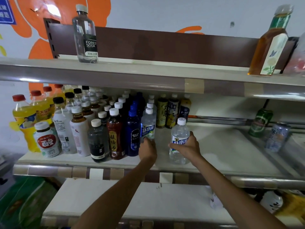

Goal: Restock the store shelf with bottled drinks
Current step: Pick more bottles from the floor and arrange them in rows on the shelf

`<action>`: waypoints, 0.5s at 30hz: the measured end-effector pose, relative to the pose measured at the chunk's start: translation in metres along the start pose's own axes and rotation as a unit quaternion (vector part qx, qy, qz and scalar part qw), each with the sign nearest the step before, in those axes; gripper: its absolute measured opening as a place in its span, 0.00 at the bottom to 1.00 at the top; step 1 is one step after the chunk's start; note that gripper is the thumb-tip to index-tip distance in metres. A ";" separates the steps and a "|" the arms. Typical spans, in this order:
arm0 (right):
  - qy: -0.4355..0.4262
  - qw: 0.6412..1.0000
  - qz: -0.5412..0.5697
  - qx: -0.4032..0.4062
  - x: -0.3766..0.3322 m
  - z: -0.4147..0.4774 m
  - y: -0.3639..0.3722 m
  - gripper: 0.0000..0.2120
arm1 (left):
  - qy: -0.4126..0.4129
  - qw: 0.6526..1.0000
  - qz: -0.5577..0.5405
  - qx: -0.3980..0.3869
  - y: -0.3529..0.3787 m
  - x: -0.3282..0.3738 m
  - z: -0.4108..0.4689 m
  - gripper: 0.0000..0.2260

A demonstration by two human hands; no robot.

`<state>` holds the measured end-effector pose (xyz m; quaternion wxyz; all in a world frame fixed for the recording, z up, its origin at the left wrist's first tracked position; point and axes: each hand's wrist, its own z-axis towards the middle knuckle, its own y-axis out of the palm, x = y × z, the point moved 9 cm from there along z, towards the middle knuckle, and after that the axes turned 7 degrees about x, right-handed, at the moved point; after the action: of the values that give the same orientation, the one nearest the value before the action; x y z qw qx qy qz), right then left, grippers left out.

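left hand grips water bottle | right hand grips second bottle

Your two arms enter from the bottom edge and both are bare: no sleeve or cuff shows anywhere along either forearm, from the frame's edge to the wrist. Your left hand is uncovered, with no glove, ring or strap on the part that shows. Your right hand is likewise ungloved, and its wrist carries no watch or band. Both forearms are slim and taper toward narrow wrists. Nothing else of your body or clothing is in view.
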<state>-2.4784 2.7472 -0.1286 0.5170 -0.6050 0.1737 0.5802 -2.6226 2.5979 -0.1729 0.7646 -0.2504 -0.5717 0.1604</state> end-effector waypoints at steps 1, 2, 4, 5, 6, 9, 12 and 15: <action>-0.002 1.000 -0.007 -0.001 -0.001 -0.001 0.001 0.37 | 0.002 1.000 0.002 -0.001 0.000 -0.001 -0.001 0.09; -0.005 1.000 -0.012 -0.002 -0.003 -0.002 0.002 0.37 | 0.006 1.000 0.001 -0.002 0.000 -0.001 -0.001 0.09; -0.008 1.000 -0.009 -0.006 -0.005 -0.003 0.001 0.39 | 0.012 1.000 0.000 -0.004 0.002 0.000 -0.001 0.09; -0.007 1.000 0.000 -0.010 -0.005 -0.003 0.000 0.39 | 0.015 1.000 0.002 -0.005 0.002 0.000 -0.001 0.09; -0.002 1.000 0.010 -0.018 -0.004 -0.003 -0.002 0.40 | 0.019 1.000 0.005 -0.006 0.002 0.001 -0.001 0.10; 0.020 0.998 0.010 -0.058 0.007 -0.005 -0.001 0.40 | 0.012 1.000 0.006 -0.021 0.002 0.001 -0.002 0.09; 0.035 0.996 -0.010 -0.076 0.017 -0.010 0.003 0.40 | 0.003 0.998 -0.010 -0.068 0.003 0.000 -0.004 0.11; 0.039 0.997 -0.014 -0.061 0.015 -0.013 0.002 0.41 | 0.017 0.991 -0.011 -0.131 0.000 -0.002 -0.004 0.11</action>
<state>-2.4692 2.7412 -0.1458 0.4799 -0.6602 0.1498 0.5580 -2.6192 2.5960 -0.1748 0.7368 -0.3451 -0.5771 0.0710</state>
